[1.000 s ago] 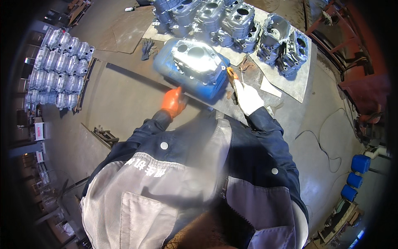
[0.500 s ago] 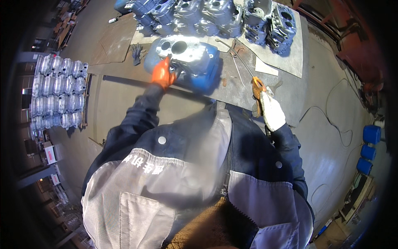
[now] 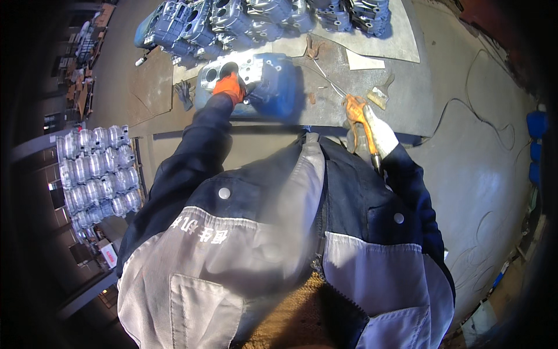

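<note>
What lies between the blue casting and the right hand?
Head view: bare grey floor with a thin metal rod between blue casting and right hand.

A metal workshop: rows of cast engine housings [image 3: 261,14] on a concrete floor [image 3: 465,174].

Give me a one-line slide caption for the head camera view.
Left hand grips a blue engine casing on the floor; right hand holds a thin rod beside it.
</note>
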`<state>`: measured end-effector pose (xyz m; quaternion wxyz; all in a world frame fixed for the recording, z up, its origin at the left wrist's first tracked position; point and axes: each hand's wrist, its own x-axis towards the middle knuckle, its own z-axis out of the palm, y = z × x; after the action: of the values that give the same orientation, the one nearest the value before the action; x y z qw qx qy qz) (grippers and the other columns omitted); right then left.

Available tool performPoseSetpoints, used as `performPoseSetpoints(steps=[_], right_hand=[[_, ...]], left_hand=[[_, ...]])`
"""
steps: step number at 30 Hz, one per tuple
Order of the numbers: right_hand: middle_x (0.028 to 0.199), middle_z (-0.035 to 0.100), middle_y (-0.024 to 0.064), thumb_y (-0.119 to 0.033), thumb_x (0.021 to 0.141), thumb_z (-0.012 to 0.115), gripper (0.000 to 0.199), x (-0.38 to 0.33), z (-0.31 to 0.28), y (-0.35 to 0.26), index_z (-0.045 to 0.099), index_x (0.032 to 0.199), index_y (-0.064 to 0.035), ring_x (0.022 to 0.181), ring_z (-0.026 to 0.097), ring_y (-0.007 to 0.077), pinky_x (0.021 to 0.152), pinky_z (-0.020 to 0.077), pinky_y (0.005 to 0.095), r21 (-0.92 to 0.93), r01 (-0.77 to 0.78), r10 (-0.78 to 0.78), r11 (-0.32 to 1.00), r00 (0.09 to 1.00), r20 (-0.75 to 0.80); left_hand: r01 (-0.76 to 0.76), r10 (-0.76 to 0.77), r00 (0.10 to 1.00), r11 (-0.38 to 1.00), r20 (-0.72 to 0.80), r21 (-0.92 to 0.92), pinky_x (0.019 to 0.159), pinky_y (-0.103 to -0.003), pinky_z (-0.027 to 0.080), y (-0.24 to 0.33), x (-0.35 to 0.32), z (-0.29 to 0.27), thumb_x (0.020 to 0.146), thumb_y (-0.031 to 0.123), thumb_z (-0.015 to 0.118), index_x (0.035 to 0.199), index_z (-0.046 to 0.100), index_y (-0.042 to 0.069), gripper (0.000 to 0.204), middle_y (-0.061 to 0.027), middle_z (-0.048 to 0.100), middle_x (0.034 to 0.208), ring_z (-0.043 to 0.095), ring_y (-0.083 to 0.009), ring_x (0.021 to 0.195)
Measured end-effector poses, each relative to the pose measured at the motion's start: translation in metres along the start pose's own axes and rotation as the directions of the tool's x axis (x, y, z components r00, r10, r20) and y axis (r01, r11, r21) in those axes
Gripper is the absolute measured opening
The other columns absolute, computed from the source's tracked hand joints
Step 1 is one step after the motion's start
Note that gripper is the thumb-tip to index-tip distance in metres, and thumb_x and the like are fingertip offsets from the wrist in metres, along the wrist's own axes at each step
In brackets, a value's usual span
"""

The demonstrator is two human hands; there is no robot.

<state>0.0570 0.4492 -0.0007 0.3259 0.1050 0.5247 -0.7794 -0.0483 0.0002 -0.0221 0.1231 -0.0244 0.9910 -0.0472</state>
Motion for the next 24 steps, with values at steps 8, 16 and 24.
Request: performPoseSetpoints(steps=[8,16,24], right_hand=[[0.106,0.063,0.0116,-0.041,0.097,0.044,0.05,0.038,0.007,0.018,0.05,0.125,-0.0004,0.093,0.064,0.0232,0.078,0.0545,0.0326,0.336,0.023,-0.047,0.942,0.997,0.065],[0.101,0.064,0.0108,-0.044,0.096,0.045,0.048,0.038,0.015,0.014,0.053,0.122,-0.0044,0.083,0.065,0.0202,0.066,0.057,0.0344,0.368,-0.103,0.059,0.924,0.99,0.131],[0.105,0.062,0.0075,-0.041,0.097,0.046,0.045,0.024,0.015,0.007,0.054,0.121,-0.0039,0.09,0.061,0.0176,0.072,0.0519,0.0288,0.363,-0.138,0.133,0.922,0.99,0.039]], left_hand=[[0.047,-0.049,0.997,0.998,0.058,0.046,0.087,-0.044,0.048,-0.001,0.006,0.002,0.075,0.031,0.065,0.116,0.05,0.004,0.051,-0.0246,0.062,0.106,0.061,-0.041,0.098],[0.043,-0.044,0.997,0.999,0.06,0.029,0.086,-0.043,0.048,0.003,0.003,-0.005,0.074,0.029,0.065,0.112,0.051,0.002,0.049,-0.0234,0.062,0.106,0.061,-0.0394,0.098],[0.02,-0.023,0.999,0.998,0.043,0.058,0.086,-0.043,0.048,0.001,0.003,0.0,0.073,0.03,0.066,0.112,0.052,0.001,0.051,-0.0226,0.063,0.105,0.061,-0.0389,0.098]])
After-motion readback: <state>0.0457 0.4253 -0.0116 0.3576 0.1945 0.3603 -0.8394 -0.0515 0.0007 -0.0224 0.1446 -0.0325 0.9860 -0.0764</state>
